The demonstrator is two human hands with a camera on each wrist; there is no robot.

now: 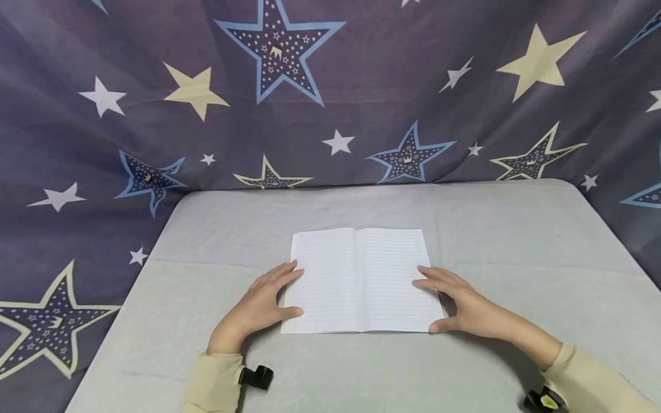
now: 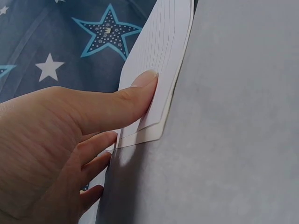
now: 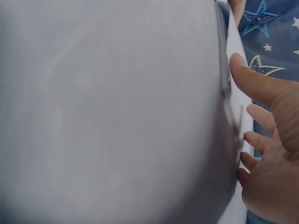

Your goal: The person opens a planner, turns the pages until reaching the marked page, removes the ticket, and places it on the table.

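The opened notebook [image 1: 330, 287] lay on the grey surface [image 1: 516, 229], between your left hand [image 1: 258, 301] and right hand [image 1: 472, 307]; your fingers and thumbs were loosely spread, touching its side edges without clutching them; it looked light, floppy and easily creased; its outer margins seemed the gentlest places to hold.

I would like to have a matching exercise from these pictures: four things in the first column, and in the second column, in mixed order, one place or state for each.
Column one
1. Notebook
2. Left hand
3. Right hand
4. Backdrop cloth

Column two
A. Dark, patterned with stars
B. At the outer edge of the right page
C. Lying open, with ruled lines
D. At the outer edge of the left page

Right pairs: 1-C, 2-D, 3-B, 4-A
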